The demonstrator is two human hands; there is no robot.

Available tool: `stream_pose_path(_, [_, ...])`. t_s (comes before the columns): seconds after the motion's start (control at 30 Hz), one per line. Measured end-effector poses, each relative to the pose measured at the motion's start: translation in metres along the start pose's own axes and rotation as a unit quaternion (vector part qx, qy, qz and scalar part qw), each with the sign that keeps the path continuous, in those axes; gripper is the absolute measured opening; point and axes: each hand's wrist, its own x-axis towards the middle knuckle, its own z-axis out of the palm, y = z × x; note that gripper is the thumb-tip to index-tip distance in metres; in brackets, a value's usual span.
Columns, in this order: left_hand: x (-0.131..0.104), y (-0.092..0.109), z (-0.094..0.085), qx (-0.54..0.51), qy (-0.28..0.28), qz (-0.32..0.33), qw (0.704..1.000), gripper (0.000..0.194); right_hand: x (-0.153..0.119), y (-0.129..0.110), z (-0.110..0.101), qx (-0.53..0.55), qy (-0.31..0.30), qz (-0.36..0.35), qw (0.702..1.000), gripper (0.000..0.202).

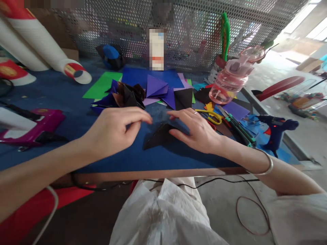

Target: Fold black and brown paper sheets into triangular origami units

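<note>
A folded black paper piece [160, 135] stands partly raised on the blue tabletop [107, 162] between my hands. My left hand [117, 126] is loosely curled to the left of it, with its fingertips above and apart from the paper and nothing visible in them. On the other side, my right hand [201, 131] has its thumb and fingers spread. Its thumb tip lies at the paper's right edge; I cannot tell if it presses on it. Beyond my hands sit folded black and dark blue paper shapes [127, 95] and a folded purple paper [156, 86].
Yellow-handled scissors [216, 117], a green cutter [238, 127] and a blue glue gun [277, 131] lie at right, near a pink bottle [228, 83]. A purple device [48, 126] lies at left, before white rolls [43, 41]. Perforated metal [122, 30] rises behind.
</note>
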Motion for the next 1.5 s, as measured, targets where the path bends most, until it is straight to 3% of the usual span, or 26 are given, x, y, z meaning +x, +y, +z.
stream_pose_path(0.07, [0.019, -0.003, 0.008, -0.058, -0.027, -0.073, 0.995, 0.022, 0.007, -0.002, 0.007, 0.049, -0.017, 0.007, 0.999, 0.054])
stream_pose_path(0.1, [0.026, -0.005, 0.013, -0.097, -0.044, -0.102, 0.989, 0.024, 0.008, -0.002, 0.010, 0.069, -0.016, -0.004, 0.997, 0.049])
stream_pose_path(0.2, [0.037, -0.013, 0.030, -0.205, -0.090, -0.119, 0.967, 0.040, 0.004, -0.001, 0.014, 0.093, 0.011, -0.057, 0.994, 0.019])
stream_pose_path(0.33, [0.036, -0.017, 0.043, -0.257, -0.149, -0.130, 0.946, 0.047, -0.005, -0.001, 0.012, 0.014, 0.069, -0.150, 0.986, 0.029])
stream_pose_path(0.5, [0.025, -0.014, 0.040, -0.291, -0.123, -0.189, 0.930, 0.039, -0.010, 0.004, 0.008, -0.060, 0.059, -0.193, 0.978, 0.026])
stream_pose_path(0.63, [0.018, -0.015, 0.038, -0.351, -0.133, -0.282, 0.883, 0.053, -0.012, 0.013, 0.007, -0.117, 0.046, -0.178, 0.976, 0.025])
stream_pose_path(0.73, [0.016, -0.018, 0.039, -0.371, -0.145, -0.293, 0.870, 0.049, -0.012, 0.016, 0.005, -0.119, 0.018, -0.176, 0.977, 0.023])
stream_pose_path(0.8, [0.015, -0.020, 0.040, -0.347, -0.143, -0.277, 0.885, 0.043, -0.012, 0.015, 0.003, -0.101, -0.011, -0.187, 0.977, 0.020])
stream_pose_path(0.9, [0.013, -0.022, 0.040, -0.226, -0.125, -0.231, 0.938, 0.038, -0.012, 0.013, 0.002, -0.076, -0.041, -0.202, 0.975, 0.016])
stream_pose_path(0.97, [0.010, -0.021, 0.039, -0.113, -0.095, -0.159, 0.976, 0.038, -0.013, 0.013, 0.002, -0.068, -0.045, -0.207, 0.975, 0.016])
stream_pose_path(1.03, [0.007, -0.019, 0.038, -0.028, -0.067, -0.060, 0.996, 0.036, -0.013, 0.013, 0.002, -0.066, -0.045, -0.209, 0.975, 0.017])
stream_pose_path(1.13, [0.003, -0.015, 0.037, 0.028, -0.057, 0.074, 0.995, 0.024, -0.012, 0.015, 0.001, -0.064, -0.045, -0.207, 0.975, 0.018])
stream_pose_path(1.23, [-0.002, -0.012, 0.039, 0.042, -0.060, 0.146, 0.987, 0.028, -0.012, 0.015, 0.000, -0.057, -0.044, -0.204, 0.976, 0.019])
stream_pose_path(1.43, [-0.009, -0.008, 0.040, 0.033, -0.062, 0.150, 0.986, 0.024, -0.014, 0.014, -0.001, -0.048, -0.042, -0.203, 0.977, 0.019])
stream_pose_path(1.5, [-0.011, -0.005, 0.038, 0.030, -0.075, 0.144, 0.986, 0.033, -0.014, 0.013, 0.000, -0.049, -0.040, -0.205, 0.977, 0.017])
